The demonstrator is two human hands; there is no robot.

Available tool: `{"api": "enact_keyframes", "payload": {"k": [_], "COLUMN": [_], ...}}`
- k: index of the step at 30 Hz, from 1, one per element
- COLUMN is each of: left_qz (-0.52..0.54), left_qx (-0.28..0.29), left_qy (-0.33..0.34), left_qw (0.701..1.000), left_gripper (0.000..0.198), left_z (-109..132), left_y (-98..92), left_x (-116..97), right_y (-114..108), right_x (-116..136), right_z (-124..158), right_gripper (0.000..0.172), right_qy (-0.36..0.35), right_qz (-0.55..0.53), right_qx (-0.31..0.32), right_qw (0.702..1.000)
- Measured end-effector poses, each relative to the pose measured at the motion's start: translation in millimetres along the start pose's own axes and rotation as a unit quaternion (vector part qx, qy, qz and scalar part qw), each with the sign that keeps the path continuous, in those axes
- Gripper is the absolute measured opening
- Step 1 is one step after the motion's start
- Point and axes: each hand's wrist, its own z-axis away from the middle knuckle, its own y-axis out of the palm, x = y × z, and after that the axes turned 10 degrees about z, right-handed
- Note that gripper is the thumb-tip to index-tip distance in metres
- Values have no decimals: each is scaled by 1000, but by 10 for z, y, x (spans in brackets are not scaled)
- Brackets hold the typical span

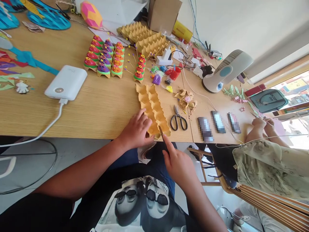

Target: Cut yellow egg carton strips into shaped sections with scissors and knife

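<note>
A strip of yellow-brown egg carton (152, 104) lies on the wooden table (101, 106) near its front edge. My left hand (137, 129) rests on the strip's near left side, fingers curled down on it and holding it in place. My right hand (177, 162) is closed round a small utility knife (161, 131), forefinger stretched along it. The blade tip touches the near end of the strip. Black scissors (178, 120) lie just right of the strip.
Painted carton cups (104, 56) stand in rows behind, with more plain egg cartons (145, 38), a white power bank (66, 82) with its cable, a white desk fan (225, 71) and carton scraps (185, 98). Another person's hands (262, 126) work at the right.
</note>
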Motion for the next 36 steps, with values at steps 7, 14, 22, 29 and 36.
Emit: {"api": "enact_keyframes", "payload": {"k": [7, 14, 22, 29, 36], "left_qz": [-3, 4, 8, 1, -12], "left_qx": [0, 9, 6, 7, 2], "left_qy": [-1, -3, -13, 2, -8], "left_qw": [1000, 1000, 1000, 1000, 1000], "left_gripper": [33, 30, 32, 32, 33], "left_z": [3, 3, -3, 8, 1], "left_y": [-3, -9, -6, 3, -6], "left_x": [-4, 0, -8, 11, -16], "right_y": [-8, -49, -19, -61, -33], "right_x": [-43, 47, -10, 43, -7], "right_z": [210, -3, 202, 0, 199], "right_gripper": [65, 65, 65, 65, 65], "right_qy": [6, 3, 7, 5, 14], "right_qz": [18, 15, 30, 17, 22], "right_qx": [31, 10, 32, 13, 39], "right_qw": [999, 1000, 999, 1000, 999]}}
